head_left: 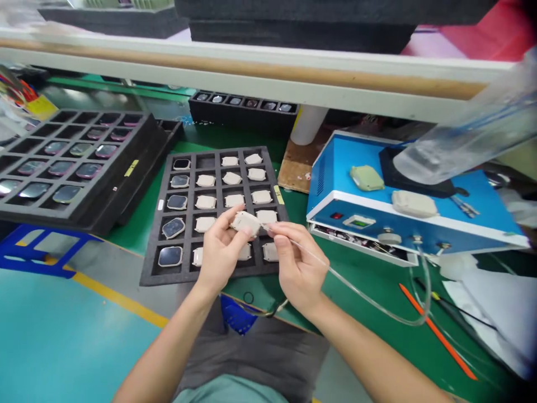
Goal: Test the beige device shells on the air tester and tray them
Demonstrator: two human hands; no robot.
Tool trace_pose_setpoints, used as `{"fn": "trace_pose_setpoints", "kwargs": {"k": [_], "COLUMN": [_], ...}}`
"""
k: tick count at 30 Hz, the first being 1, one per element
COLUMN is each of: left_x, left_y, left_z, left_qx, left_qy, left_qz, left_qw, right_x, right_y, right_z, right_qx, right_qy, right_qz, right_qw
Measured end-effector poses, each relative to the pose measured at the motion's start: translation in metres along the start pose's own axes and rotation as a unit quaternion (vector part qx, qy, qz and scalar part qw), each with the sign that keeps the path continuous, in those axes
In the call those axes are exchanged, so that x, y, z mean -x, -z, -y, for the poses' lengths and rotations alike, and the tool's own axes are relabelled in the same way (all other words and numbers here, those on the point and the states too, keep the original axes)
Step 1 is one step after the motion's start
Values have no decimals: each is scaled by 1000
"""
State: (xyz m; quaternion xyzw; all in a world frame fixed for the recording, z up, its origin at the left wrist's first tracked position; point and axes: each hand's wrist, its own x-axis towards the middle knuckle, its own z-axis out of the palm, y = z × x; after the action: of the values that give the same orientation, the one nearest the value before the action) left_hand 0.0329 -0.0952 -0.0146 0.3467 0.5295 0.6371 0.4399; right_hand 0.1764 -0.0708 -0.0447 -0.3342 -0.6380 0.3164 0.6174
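Observation:
My left hand [220,249] is closed around a small beige watch-like casing [246,222], held just above a black compartment tray [168,277]. My right hand [296,263] pinches the tip of a thin clear tube [361,296] and holds it against the casing's right edge. The tube curves away to the right, up to the front of a blue machine [419,224]. In the tray lie several more beige casings [233,178], with several dark-screened units [173,228] in its left column.
A second black tray [121,168] of glossy screened parts sits at left, and another tray [243,106] lies behind. Two casings rest on top of the blue machine. An orange tool [436,331] and white sheets [499,308] lie at right. A shelf beam [251,70] crosses overhead.

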Motion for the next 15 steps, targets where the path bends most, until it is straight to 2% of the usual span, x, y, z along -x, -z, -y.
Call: {"fn": "trace_pose_setpoints", "kwargs": {"k": [4,15], "left_x": [0,7], "left_y": [-1,-4], "left_z": [5,7], "left_qx": [34,-38], "left_qy": [-11,-39], "left_qz": [-21,-29], "left_qw": [999,998], "right_x": [2,0], "right_y": [0,1], "right_z": [0,2], "right_qx": [-4,-2], "right_qy": [-8,-7], "right_qz": [7,-6], "right_qw": [1000,1000]}}
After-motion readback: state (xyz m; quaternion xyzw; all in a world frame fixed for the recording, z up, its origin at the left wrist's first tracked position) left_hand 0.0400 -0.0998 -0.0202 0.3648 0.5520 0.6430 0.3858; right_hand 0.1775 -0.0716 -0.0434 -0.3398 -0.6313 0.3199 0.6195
